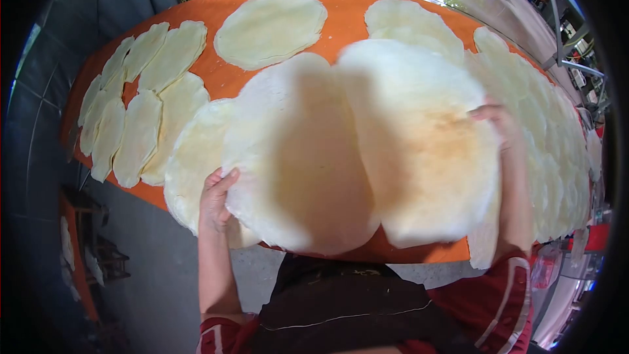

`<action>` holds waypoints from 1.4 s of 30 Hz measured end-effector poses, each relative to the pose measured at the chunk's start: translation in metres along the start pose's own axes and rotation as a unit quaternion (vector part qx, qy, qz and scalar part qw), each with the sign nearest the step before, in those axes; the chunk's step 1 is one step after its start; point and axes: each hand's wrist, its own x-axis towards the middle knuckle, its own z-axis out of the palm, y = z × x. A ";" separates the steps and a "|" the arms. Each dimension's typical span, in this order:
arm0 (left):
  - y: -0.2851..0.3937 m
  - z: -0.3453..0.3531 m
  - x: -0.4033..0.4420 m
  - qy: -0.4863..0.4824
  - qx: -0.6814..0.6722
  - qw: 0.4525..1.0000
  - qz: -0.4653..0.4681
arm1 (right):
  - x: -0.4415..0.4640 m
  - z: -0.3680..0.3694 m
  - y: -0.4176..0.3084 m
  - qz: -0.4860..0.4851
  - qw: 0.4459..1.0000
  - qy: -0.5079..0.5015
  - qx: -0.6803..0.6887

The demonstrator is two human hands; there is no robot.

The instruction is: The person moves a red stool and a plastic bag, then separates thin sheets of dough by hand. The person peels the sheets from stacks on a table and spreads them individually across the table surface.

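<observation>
Two large pale round sheets are spread side by side close to the camera. My left hand [217,198] pinches the lower left edge of the left sheet [262,131]. At the right edge of the right sheet [452,157], which has brownish patches, my right hand [496,121] is closed with thumb and fingers on the rim. The two sheets meet or overlap along the middle, and a dark shadow falls across both. Beneath and beside my left hand another pale sheet [196,157] lies over the front edge of the orange table [216,78].
Overlapping pale sheets cover the table's left part [137,131] and right part [537,131]. A stack of round sheets [270,29] lies at the back, with more sheets [413,25] to its right. A low orange bench [78,255] stands at the lower left. Metal bars rise behind.
</observation>
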 end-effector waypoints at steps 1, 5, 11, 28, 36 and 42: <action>0.002 -0.012 0.000 0.000 0.009 1.000 -0.004 | -0.016 -0.008 -0.032 -0.027 0.998 0.009 -0.064; 0.002 -0.060 0.011 0.031 0.074 0.995 -0.055 | -0.039 -0.074 -0.129 -0.114 0.972 -0.031 -0.202; -0.016 -0.094 0.015 -0.015 0.002 0.996 -0.093 | -0.107 0.046 -0.155 -0.198 0.840 0.156 -0.481; -0.002 -0.083 -0.040 -0.330 -0.098 0.931 -0.121 | -0.185 0.352 0.137 -0.081 0.942 -0.105 -0.307; 0.054 -0.141 -0.042 -0.028 0.050 0.983 0.175 | -0.248 0.265 0.029 0.002 0.977 -0.208 0.051; 0.045 -0.083 -0.033 -0.068 0.366 0.847 0.381 | -0.295 0.131 0.007 -0.079 0.995 0.066 -0.001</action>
